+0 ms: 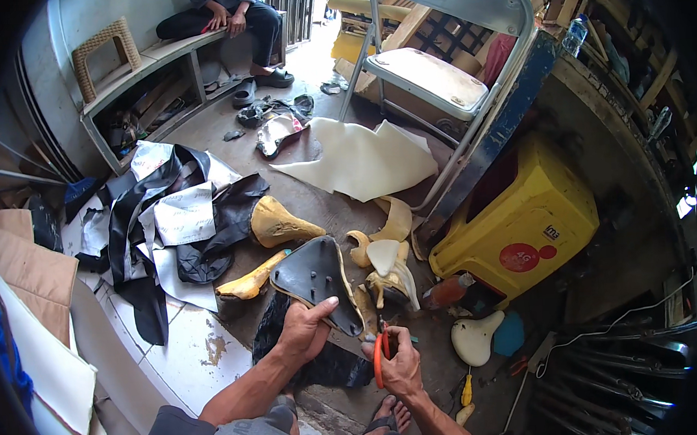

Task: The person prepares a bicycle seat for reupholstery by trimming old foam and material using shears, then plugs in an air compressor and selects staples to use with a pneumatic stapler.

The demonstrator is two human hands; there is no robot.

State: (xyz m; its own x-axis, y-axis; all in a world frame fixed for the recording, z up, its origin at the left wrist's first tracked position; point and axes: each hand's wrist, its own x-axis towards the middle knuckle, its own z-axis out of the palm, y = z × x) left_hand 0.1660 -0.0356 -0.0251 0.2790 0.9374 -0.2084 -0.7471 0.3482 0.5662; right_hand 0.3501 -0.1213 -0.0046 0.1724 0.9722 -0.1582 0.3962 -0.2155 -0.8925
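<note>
Clasped by the Rim

Beyond the right edge of the white tiles (pixel 192 383), clasping with left hand (pixel 303 332) the near rim of a black seat base (pixel 310 268). Probably light, stiff, slippery; best held there. Gripping orange-handled scissors (pixel 378 361) with right hand (pixel 402 366).

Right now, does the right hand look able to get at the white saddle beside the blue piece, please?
Probably yes: nothing seems to lie between the right hand and the white saddle, though the hand would likely need to put down the orange-handled scissors first.
</note>
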